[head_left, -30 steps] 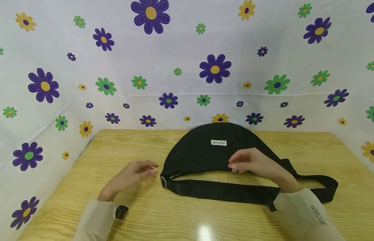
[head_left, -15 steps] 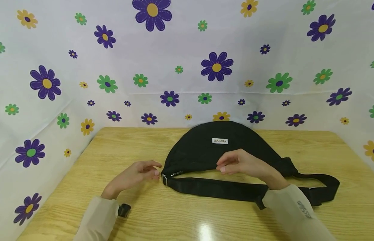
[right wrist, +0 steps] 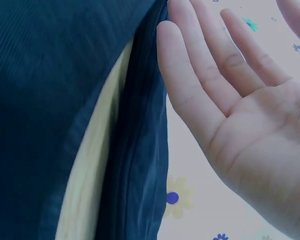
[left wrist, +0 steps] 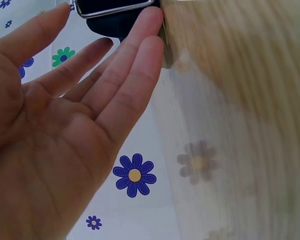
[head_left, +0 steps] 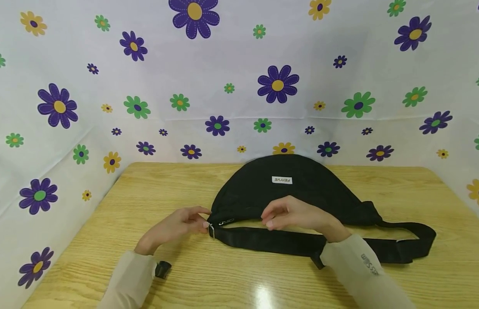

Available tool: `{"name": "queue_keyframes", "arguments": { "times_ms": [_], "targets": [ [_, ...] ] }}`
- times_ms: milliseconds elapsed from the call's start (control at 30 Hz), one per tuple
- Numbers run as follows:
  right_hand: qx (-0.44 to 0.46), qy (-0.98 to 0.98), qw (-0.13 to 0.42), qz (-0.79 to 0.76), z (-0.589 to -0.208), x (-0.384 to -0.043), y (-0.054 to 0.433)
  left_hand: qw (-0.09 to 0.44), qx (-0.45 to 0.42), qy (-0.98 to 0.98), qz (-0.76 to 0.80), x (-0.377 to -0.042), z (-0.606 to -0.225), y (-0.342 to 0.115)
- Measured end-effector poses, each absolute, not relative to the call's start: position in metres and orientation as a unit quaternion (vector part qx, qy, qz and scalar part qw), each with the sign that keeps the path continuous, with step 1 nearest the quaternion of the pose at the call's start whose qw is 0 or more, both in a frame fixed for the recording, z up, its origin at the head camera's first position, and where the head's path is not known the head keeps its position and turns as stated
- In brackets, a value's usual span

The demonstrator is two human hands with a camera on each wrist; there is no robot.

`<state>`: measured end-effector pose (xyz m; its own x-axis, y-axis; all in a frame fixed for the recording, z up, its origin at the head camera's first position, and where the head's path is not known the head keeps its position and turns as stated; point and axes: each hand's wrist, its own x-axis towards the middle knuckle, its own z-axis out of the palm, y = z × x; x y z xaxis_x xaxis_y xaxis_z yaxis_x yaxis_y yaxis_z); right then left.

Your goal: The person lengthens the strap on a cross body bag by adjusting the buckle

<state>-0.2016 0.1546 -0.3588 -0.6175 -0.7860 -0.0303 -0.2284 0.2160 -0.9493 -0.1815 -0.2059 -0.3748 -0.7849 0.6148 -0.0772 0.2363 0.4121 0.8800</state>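
A black crescent-shaped sling bag (head_left: 293, 193) lies on the wooden table, its white label upside down from here. Its wide strap (head_left: 262, 241) runs along the near side and loops at the right. My left hand (head_left: 177, 225) is at the bag's left corner, fingertips right at the metal strap buckle (head_left: 211, 231); in the left wrist view its fingers (left wrist: 130, 95) are extended near the buckle (left wrist: 115, 9). Above the gap between bag and strap is my right hand (head_left: 297, 216), holding nothing, its fingers (right wrist: 190, 75) fairly straight beside the bag's zip edge (right wrist: 135, 135). A small zip pull (head_left: 226, 222) lies near the buckle.
The wooden table (head_left: 166, 184) reaches back to a white flowered cloth (head_left: 224, 56) that hangs behind and at both sides. A small black object (head_left: 162, 269) sits at my left cuff. The strap's buckle end (head_left: 317, 259) lies beside my right sleeve.
My right hand has moved left across the bag, toward its left corner. My left hand has shifted slightly right and reached the buckle. The bag stays in place.
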Motion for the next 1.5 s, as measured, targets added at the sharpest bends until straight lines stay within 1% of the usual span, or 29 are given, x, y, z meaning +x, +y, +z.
{"name": "queue_keyframes", "arguments": {
  "times_ms": [467,600,833,1067,1200,1367,1500],
  "targets": [
    [-0.344,0.723,0.294,-0.522,-0.364,-0.203,0.127,0.201,0.249,0.820,0.475,-0.181,-0.376,-0.197],
    [-0.346,0.723,0.292,-0.521,-0.367,-0.204,0.121,0.198,0.243,0.823,0.473,-0.181,-0.376,-0.195],
    [-0.323,0.738,0.294,-0.515,-0.367,-0.205,0.115,0.197,0.228,0.819,0.488,-0.182,-0.379,-0.191],
    [-0.300,0.753,0.301,-0.502,-0.368,-0.206,0.111,0.208,0.203,0.819,0.495,-0.185,-0.382,-0.186],
    [-0.290,0.765,0.296,-0.494,-0.368,-0.206,0.109,0.201,0.185,0.827,0.491,-0.186,-0.382,-0.182],
    [-0.301,0.757,0.289,-0.502,-0.372,-0.208,0.105,0.192,0.164,0.827,0.502,-0.185,-0.380,-0.176],
    [-0.308,0.750,0.289,-0.509,-0.372,-0.209,0.101,0.201,0.150,0.808,0.534,-0.186,-0.381,-0.174]
  ]
}}
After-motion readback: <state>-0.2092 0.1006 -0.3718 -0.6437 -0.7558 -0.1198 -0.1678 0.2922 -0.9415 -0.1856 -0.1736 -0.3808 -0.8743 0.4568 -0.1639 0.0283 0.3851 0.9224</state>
